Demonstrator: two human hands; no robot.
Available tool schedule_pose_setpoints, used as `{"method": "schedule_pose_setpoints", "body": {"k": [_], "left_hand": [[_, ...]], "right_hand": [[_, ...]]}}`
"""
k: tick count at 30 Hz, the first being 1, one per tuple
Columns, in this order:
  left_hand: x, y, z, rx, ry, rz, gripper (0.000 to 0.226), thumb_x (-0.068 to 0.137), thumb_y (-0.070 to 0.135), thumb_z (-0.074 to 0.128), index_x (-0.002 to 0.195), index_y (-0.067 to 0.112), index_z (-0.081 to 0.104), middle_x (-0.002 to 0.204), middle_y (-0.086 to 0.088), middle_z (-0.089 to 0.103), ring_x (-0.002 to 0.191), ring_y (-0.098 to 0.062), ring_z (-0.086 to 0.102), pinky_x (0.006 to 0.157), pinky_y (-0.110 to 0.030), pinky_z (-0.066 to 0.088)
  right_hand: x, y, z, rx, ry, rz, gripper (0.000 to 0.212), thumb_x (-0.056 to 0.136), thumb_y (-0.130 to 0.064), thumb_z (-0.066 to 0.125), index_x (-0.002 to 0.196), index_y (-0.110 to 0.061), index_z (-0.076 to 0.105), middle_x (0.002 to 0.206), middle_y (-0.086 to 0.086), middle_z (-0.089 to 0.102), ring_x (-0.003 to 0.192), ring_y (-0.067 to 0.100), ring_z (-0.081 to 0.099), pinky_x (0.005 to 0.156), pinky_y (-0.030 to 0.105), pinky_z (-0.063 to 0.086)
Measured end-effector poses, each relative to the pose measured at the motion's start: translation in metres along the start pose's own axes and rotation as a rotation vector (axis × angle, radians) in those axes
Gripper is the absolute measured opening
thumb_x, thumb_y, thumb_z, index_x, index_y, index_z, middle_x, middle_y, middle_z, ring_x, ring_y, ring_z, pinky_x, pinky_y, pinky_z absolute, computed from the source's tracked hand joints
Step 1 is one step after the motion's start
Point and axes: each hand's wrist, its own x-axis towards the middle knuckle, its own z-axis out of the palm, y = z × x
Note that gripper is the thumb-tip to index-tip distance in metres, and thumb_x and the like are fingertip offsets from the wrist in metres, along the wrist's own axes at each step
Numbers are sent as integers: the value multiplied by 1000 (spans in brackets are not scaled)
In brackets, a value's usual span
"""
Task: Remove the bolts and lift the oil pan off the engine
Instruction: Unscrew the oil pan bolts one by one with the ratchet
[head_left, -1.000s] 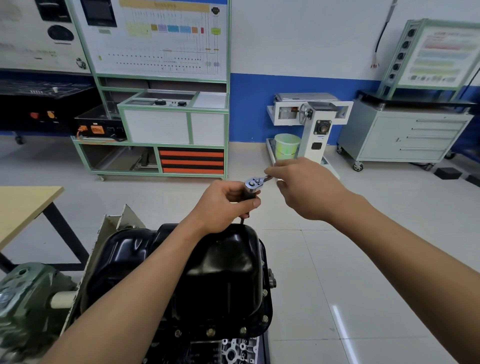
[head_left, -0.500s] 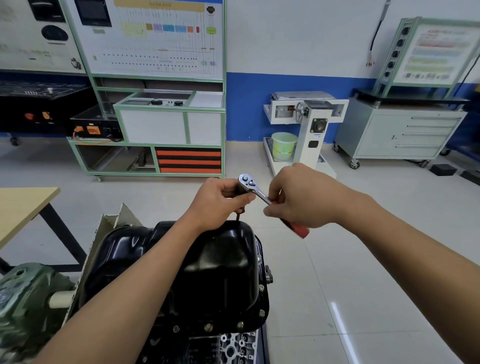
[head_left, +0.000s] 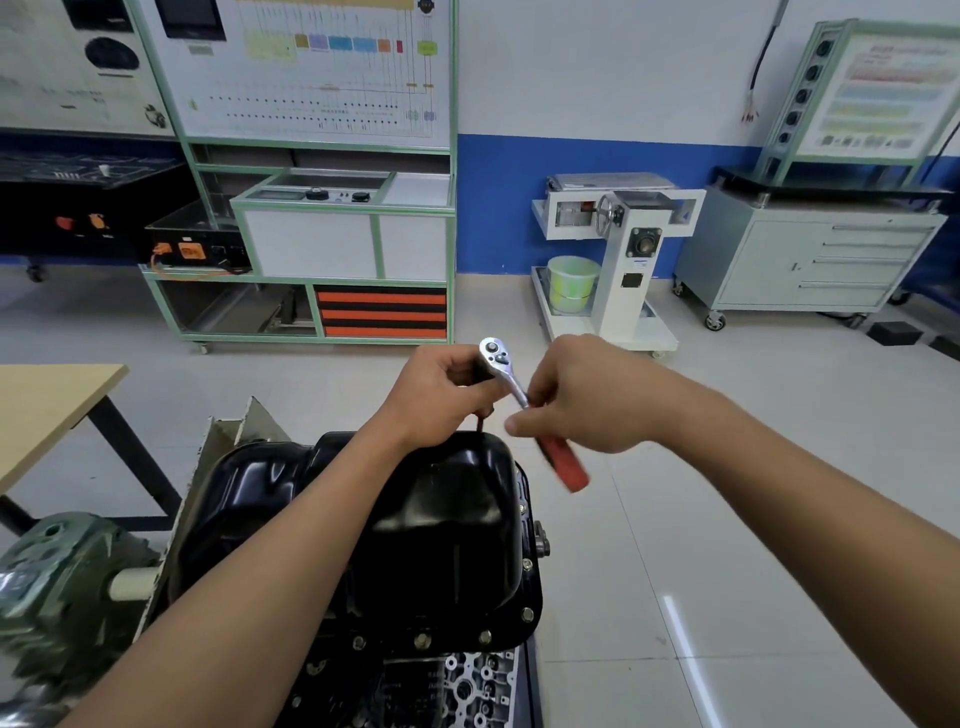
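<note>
A glossy black oil pan (head_left: 441, 525) sits on the engine (head_left: 467, 686), with several bolts (head_left: 527, 614) along its near and right flange. Above the pan's far edge, my left hand (head_left: 441, 389) grips the black socket extension under the chrome ratchet head (head_left: 493, 353). My right hand (head_left: 587, 400) holds the ratchet's shaft, and its red handle (head_left: 566, 465) points down and toward me, to the right. The extension's lower end disappears behind the pan's far rim.
A wooden table (head_left: 47, 405) stands at the left and a green gearbox housing (head_left: 57, 587) at the lower left. Across the tiled floor are a green-framed training bench (head_left: 322, 239), a white stand (head_left: 618, 260) with a green bucket (head_left: 571, 283), and a grey cabinet (head_left: 810, 260).
My right hand has swung the ratchet handle from pointing away to pointing down toward me on the right. My left hand has stayed on the extension below the ratchet head.
</note>
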Motion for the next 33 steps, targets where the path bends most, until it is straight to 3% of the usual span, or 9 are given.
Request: {"method": "schedule_pose_setpoints", "body": {"k": [3, 7, 12, 17, 20, 23, 26, 29, 33], "left_hand": [[-2, 4, 0, 3, -67, -14, 18, 83, 11, 79, 83, 29, 79, 79, -11, 70, 67, -24, 58, 66, -40, 56], [-3, 6, 0, -16, -66, -49, 25, 90, 0, 73, 89, 25, 78, 87, -16, 75, 79, -24, 65, 65, -28, 60], [-3, 7, -1, -40, -97, -87, 15, 89, -1, 74, 95, 13, 74, 88, -16, 72, 80, -32, 61, 71, -36, 58], [-3, 9, 0, -36, -112, -95, 13, 82, 15, 75, 95, 17, 73, 89, -21, 74, 81, -19, 70, 67, -28, 59], [-2, 8, -1, -13, -111, -88, 10, 89, 6, 75, 92, 16, 74, 90, -23, 73, 78, -17, 68, 68, -28, 59], [-3, 9, 1, 2, -68, -89, 12, 89, 6, 76, 87, 18, 75, 81, -11, 74, 70, -17, 65, 65, -26, 58], [-3, 10, 2, -14, -40, -95, 14, 87, 8, 79, 85, 21, 77, 76, -4, 73, 67, -16, 64, 63, -24, 57], [-4, 10, 1, -8, -33, -84, 15, 87, 9, 79, 86, 24, 79, 76, -3, 73, 71, -19, 65, 64, -24, 58], [-3, 10, 2, 0, -36, -60, 25, 88, 8, 78, 82, 32, 81, 76, -3, 74, 71, -16, 66, 63, -24, 58]], "right_hand": [[5, 7, -12, -195, -30, 29, 28, 89, -36, 70, 71, -15, 70, 60, 3, 59, 58, 19, 55, 51, 27, 41], [16, 11, -15, -469, 140, 19, 12, 95, -26, 63, 101, -24, 72, 78, -2, 54, 78, 26, 58, 62, 31, 43], [36, 27, -3, -426, 252, -20, 49, 94, -4, 50, 133, -32, 59, 124, 2, 61, 107, 29, 57, 78, 39, 52], [46, 34, 9, -258, 221, -120, 73, 90, 7, 48, 150, -33, 42, 162, -8, 30, 141, 24, 33, 105, 46, 44], [47, 37, 11, -220, 228, -157, 68, 94, 3, 47, 152, -33, 39, 164, -10, 26, 142, 22, 31, 107, 45, 42], [41, 35, 10, -240, 272, -142, 50, 100, -9, 47, 146, -28, 48, 155, -5, 41, 134, 25, 38, 103, 44, 44], [29, 29, 3, -361, 316, -63, 31, 99, -25, 52, 128, -28, 63, 120, 2, 63, 111, 29, 55, 81, 39, 51], [16, 26, -12, -397, 243, -15, 22, 95, -33, 58, 111, -28, 73, 82, -4, 58, 88, 27, 58, 65, 32, 42], [4, 16, -21, -236, 66, 1, 24, 89, -38, 71, 110, -28, 75, 87, -7, 70, 83, 17, 65, 71, 29, 51]]}}
